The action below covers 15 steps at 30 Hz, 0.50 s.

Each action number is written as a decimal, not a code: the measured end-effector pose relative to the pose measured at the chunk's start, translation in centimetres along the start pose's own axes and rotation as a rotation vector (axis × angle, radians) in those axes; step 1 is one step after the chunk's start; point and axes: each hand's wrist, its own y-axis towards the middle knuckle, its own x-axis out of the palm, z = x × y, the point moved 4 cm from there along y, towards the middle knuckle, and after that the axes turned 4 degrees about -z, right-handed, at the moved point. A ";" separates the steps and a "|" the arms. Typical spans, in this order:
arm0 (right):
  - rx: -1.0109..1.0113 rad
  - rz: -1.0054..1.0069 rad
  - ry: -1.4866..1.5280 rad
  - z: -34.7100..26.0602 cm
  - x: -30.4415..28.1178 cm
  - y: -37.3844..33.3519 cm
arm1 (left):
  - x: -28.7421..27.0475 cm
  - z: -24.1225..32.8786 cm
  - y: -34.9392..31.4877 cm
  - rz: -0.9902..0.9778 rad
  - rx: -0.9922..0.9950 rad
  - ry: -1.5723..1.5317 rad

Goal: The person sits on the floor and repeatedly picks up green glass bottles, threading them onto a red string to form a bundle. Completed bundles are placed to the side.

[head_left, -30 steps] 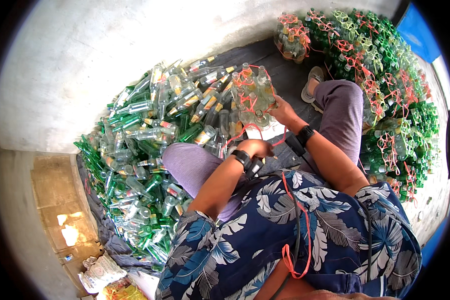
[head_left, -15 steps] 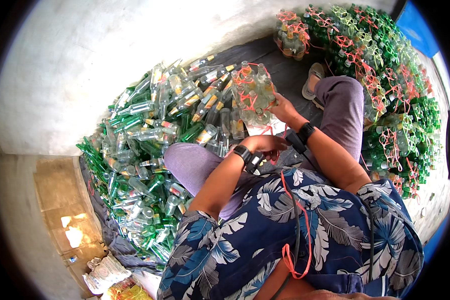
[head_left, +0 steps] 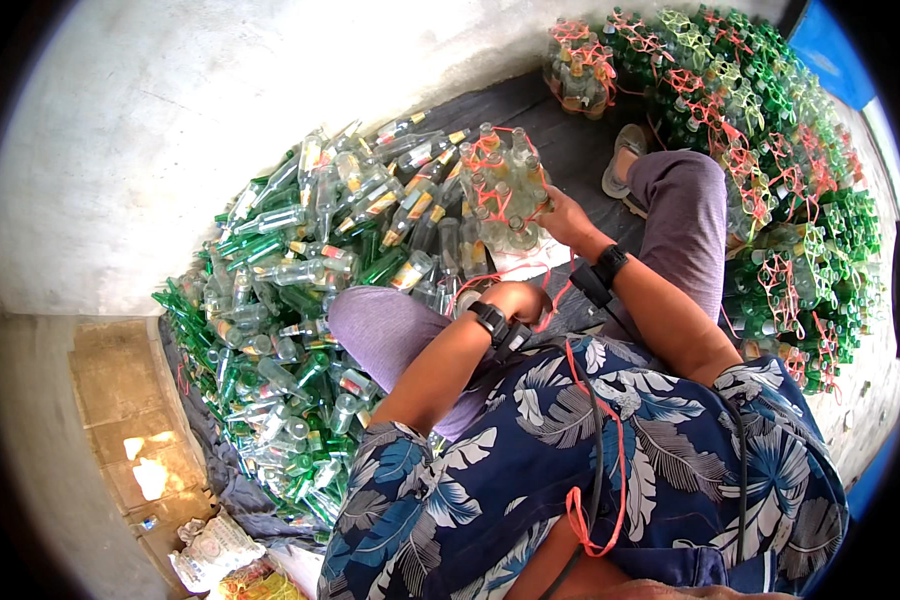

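A bundle of clear glass bottles [head_left: 500, 190] tied with red string stands on the dark mat in front of my knees. My right hand [head_left: 562, 215] rests against the bundle's right side, fingers on the bottles. My left hand [head_left: 518, 298] is closed low near my left knee, with a loose red string [head_left: 490, 280] running by it; whether it grips the string I cannot tell. Both wrists wear black bands.
A big heap of loose green and clear bottles [head_left: 290, 330] lies to my left on a dark mat [head_left: 560, 140]. Tied bundles of green bottles [head_left: 770, 180] are stacked to my right and ahead. A concrete wall [head_left: 170, 120] stands behind. A crumpled bag [head_left: 210, 550] lies lower left.
The hands stay almost where they were; the right hand has shifted slightly along the bundle's side.
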 end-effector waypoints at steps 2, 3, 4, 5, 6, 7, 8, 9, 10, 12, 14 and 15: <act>-0.002 0.019 -0.007 0.6 -0.7 0.0 | -2.5 2.5 -3.1 -0.020 0.147 -0.672; 0.009 -0.003 -0.017 -0.6 -0.5 -0.4 | -3.4 1.3 -2.7 0.088 0.159 -0.759; 0.020 -0.025 -0.028 -1.7 -0.1 -0.8 | -4.0 -0.2 -2.9 0.291 0.142 -0.866; 0.028 -0.021 -0.033 -1.6 -0.2 -0.8 | -5.0 -0.8 -3.5 0.319 0.100 -0.844; 0.033 -0.018 -0.039 -1.2 -0.4 -0.6 | -6.0 -1.3 -4.2 0.351 0.059 -0.821; 0.038 -0.015 -0.045 -0.7 -0.4 -0.3 | -6.3 -1.5 -5.2 0.371 0.065 -0.787; 0.024 -0.010 -0.030 -0.2 -0.4 -0.2 | -6.5 -1.2 -5.9 0.430 0.056 -0.656; 0.010 -0.005 -0.014 0.2 -0.3 0.0 | -6.6 -1.5 -6.2 0.454 0.088 -0.642; -0.004 0.000 0.001 0.7 -0.3 0.1 | -6.7 -1.7 -6.2 0.478 0.121 -0.627; 0.013 -0.013 -0.017 -0.2 -0.3 -0.1 | -7.8 -1.3 -7.3 0.801 0.307 -0.842; 0.031 -0.012 -0.024 -0.7 -0.1 -0.3 | -9.6 -0.8 -9.8 1.181 0.303 -0.718; 0.039 -0.005 -0.020 -0.7 -0.1 -0.4 | -10.4 -0.9 -10.2 1.319 0.250 -0.570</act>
